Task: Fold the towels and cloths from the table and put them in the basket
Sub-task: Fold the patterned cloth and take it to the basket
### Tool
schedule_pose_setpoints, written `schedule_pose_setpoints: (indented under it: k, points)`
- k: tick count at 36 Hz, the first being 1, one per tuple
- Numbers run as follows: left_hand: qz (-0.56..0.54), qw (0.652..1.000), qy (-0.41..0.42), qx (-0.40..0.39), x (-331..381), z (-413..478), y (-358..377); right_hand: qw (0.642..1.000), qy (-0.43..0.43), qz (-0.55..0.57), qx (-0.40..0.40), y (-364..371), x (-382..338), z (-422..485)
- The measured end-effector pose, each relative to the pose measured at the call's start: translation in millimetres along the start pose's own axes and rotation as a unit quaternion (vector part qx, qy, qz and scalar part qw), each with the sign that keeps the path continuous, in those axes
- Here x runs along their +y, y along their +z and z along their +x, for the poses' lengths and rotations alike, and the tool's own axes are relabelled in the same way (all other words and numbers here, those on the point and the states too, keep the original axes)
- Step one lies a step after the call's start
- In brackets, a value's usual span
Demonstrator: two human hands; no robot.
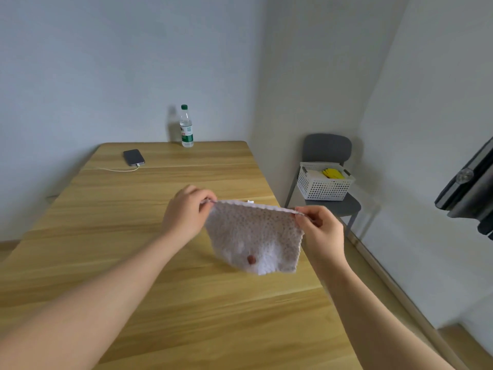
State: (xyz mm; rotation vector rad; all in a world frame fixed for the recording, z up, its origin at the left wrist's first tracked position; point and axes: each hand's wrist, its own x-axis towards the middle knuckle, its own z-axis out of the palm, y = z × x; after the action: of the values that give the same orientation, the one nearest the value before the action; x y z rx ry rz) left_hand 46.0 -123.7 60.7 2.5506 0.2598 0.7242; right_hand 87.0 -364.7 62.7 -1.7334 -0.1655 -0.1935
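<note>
One cloth [253, 236]: pale, whitish, roughly square, with a bumpy honeycomb weave; a small brown spot sits low on it. It hangs in the air over the table's right half, top edge stretched level, lower edge blurred, so I cannot tell if it touches the wood.
Grip, left hand [186, 209]: forearm reaching forward, fingers curled, thumb and fingertips pinching the cloth's top left corner.
Grip, right hand [322, 231]: forearm reaching forward, fingers curled, thumb and forefinger pinching the top right corner.
Surface, table [133, 236]: light wood, long grain, rounded far corners.
Container, basket [324, 186]: white plastic, rectangular, walls full of small holes; it stands on a grey chair [328, 148] right of the table, well apart from the cloth.
Contents: a yellow item [333, 173] and something white [314, 174].
Far end: clear bottle [186, 126] with green cap, upright; dark phone [134, 157] lying flat, white cable [117, 170] plugged in.
</note>
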Motion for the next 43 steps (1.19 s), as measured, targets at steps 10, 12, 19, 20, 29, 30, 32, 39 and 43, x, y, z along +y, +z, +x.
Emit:
schedule_pose_setpoints:
  k: [10, 12, 19, 20, 29, 30, 32, 39, 43]
  points:
    - [0.012, 0.990, 0.137, -0.040, -42.8, -73.5, 22.6, 0.995, 0.071, 0.010, -0.072, -6.0, 50.9, -48.0]
    - [0.033, 0.985, 0.097, -0.139, -51.7, -96.1, 34.9, 0.989, 0.112, -0.029, -0.092, -6.2, 70.9, -62.5]
    - [0.113, 0.914, 0.052, -0.386, -57.2, -146.0, 54.4, 0.951, 0.225, -0.127, -0.168, -16.5, 112.0, -101.2]
    - [0.114, 0.907, 0.042, -0.403, -59.1, -148.4, 55.6, 0.945, 0.240, -0.129, -0.180, -17.9, 113.6, -104.1]
    - [0.030, 0.888, -0.050, -0.455, -63.6, -126.9, 49.6, 0.933, 0.280, -0.145, -0.175, -21.8, 118.6, -106.4]
    - [0.014, 0.894, -0.060, -0.443, -64.0, -121.6, 49.6, 0.936, 0.276, -0.142, -0.167, -21.4, 116.9, -103.8]
    - [-0.023, 0.908, -0.077, -0.411, -62.0, -109.8, 49.6, 0.943, 0.266, -0.137, -0.148, -20.7, 112.9, -96.7]
    - [-0.074, 0.934, -0.125, -0.326, -54.2, -66.8, 61.7, 0.954, 0.236, -0.150, -0.107, -11.8, 109.7, -63.6]
    - [-0.052, 0.935, -0.142, -0.321, -53.0, -49.6, 77.4, 0.949, 0.232, -0.191, -0.093, -2.2, 116.5, -41.7]
